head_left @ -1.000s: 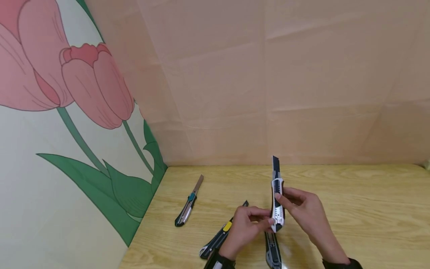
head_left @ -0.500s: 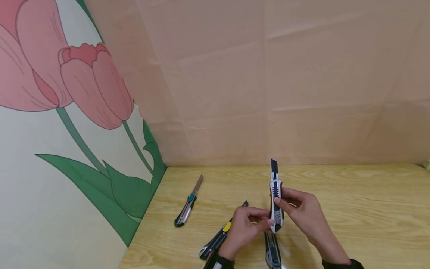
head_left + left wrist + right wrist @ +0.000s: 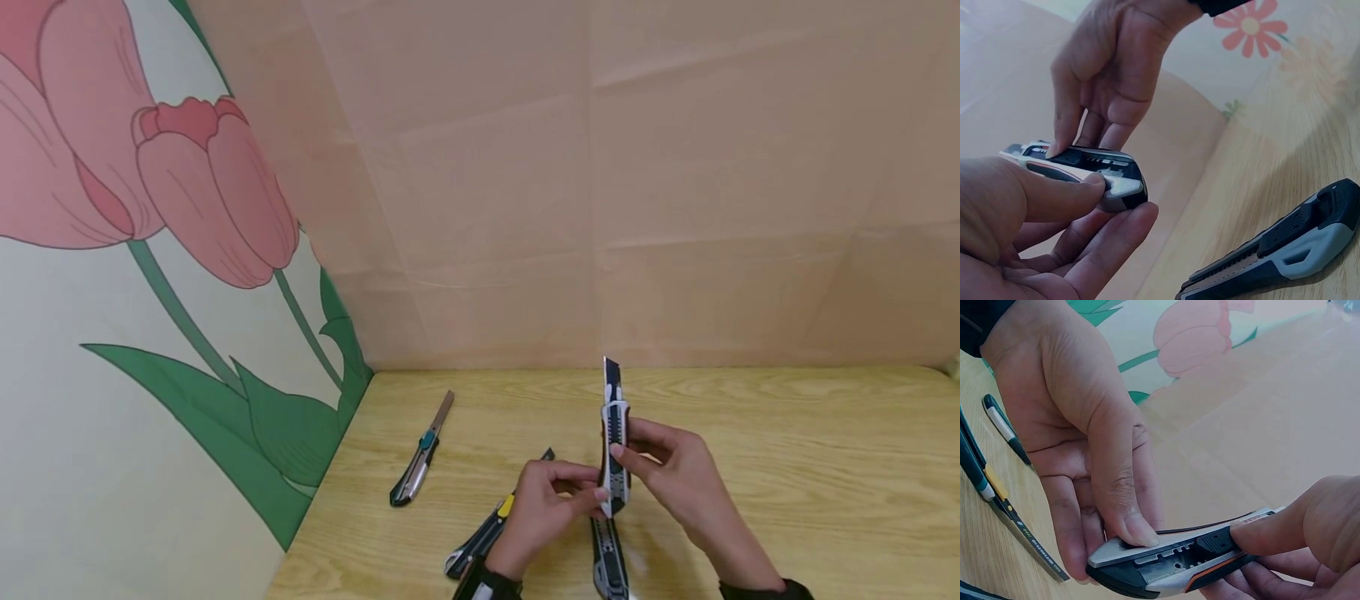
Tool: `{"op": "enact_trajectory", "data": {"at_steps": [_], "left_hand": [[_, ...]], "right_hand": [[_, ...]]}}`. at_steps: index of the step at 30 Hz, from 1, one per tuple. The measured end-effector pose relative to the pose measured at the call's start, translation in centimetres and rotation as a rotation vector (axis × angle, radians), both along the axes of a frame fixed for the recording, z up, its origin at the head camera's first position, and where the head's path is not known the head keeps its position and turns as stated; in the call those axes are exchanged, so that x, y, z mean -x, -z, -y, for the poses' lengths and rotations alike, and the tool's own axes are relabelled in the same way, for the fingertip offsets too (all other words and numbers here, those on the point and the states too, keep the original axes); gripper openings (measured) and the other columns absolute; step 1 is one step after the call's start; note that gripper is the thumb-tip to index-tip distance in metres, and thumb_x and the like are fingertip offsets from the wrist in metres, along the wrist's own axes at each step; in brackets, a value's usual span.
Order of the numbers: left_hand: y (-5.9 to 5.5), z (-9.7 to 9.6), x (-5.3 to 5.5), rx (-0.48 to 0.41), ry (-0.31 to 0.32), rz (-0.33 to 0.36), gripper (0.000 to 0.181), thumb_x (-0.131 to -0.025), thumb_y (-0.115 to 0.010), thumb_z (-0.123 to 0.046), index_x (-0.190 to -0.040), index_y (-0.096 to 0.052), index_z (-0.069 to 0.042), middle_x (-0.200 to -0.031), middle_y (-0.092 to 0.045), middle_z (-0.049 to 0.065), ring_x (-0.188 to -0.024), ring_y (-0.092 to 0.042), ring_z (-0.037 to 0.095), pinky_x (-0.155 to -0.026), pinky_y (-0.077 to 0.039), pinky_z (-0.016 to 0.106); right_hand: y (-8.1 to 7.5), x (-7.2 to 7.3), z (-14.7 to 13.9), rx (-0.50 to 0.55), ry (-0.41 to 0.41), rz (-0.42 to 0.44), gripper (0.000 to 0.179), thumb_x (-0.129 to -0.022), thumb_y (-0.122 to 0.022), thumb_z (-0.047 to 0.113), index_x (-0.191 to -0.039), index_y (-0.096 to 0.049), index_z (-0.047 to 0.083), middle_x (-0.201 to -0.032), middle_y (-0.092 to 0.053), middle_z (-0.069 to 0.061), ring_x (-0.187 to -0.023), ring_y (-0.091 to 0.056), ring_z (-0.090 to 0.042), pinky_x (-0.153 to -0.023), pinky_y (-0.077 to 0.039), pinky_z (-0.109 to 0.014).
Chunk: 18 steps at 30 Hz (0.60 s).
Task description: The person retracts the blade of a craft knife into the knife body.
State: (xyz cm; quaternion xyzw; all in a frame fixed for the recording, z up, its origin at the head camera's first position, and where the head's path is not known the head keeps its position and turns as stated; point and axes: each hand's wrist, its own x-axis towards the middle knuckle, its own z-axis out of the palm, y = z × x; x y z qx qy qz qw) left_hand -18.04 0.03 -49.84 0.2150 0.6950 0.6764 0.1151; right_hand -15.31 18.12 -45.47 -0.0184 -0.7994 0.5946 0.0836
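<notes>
A silver-and-black utility knife (image 3: 615, 425) with orange trim is held up over the table, its dark blade extended and pointing away. My left hand (image 3: 547, 510) pinches its butt end between thumb and fingers. Higher along the handle, my right hand (image 3: 681, 473) grips it from the right. In the right wrist view the right thumb (image 3: 1279, 528) presses at the black slider (image 3: 1215, 542). Just below the held knife lies a grey-and-black utility knife (image 3: 610, 560), seen closer in the left wrist view. Beside my left hand is a black knife (image 3: 478, 543) with a yellow slider, partly hidden.
Further left on the wooden table (image 3: 840, 483) lies another utility knife (image 3: 415, 475) with a teal slider and its blade out. A beige sheet (image 3: 480, 183) hangs behind the table. Pink tulips (image 3: 225, 192) decorate the left wall covering.
The held knife's blade end has dropped slightly and shifted a little left. My right thumb sits a bit lower in the view. The left hand stays nearly still, as do the knives on the table.
</notes>
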Motion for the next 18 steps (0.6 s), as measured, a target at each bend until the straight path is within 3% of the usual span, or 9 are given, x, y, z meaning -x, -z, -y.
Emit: {"op": "enact_trajectory", "data": {"at_steps": [9,13,18], "left_hand": [[-0.08,-0.13,0.03,-0.001,0.004,0.028,0.023,-0.079,-0.075,-0.011,-0.101,-0.074,-0.007,-0.087,-0.073,0.006,-0.068,-0.069,0.017,-0.064,-0.058,0.043],[-0.05,-0.07,0.00,0.021,-0.003,-0.003,0.023,-0.079,-0.075,-0.012,-0.101,-0.074,-0.007,-0.084,-0.073,0.005,-0.066,-0.068,0.014,-0.062,-0.058,0.040],[0.33,-0.19,0.06,0.044,-0.005,-0.068,0.022,-0.080,-0.074,-0.013,-0.101,-0.073,-0.007,-0.083,-0.072,0.005,-0.067,-0.068,0.011,-0.060,-0.058,0.031]], "right_hand": [[-0.02,0.19,-0.50,-0.050,0.024,0.042,0.058,-0.083,-0.068,0.043,-0.127,-0.061,0.007,-0.109,-0.069,-0.010,-0.105,-0.063,-0.025,-0.084,-0.052,-0.039],[0.13,0.34,-0.54,-0.068,0.027,0.081,0.064,-0.083,-0.065,0.050,-0.129,-0.060,0.007,-0.115,-0.067,-0.012,-0.109,-0.061,-0.029,-0.086,-0.052,-0.045],[0.29,0.45,-0.65,-0.091,0.032,0.124,0.069,-0.084,-0.060,0.056,-0.128,-0.059,0.003,-0.119,-0.066,-0.016,-0.106,-0.063,-0.028,-0.083,-0.054,-0.043]]}}
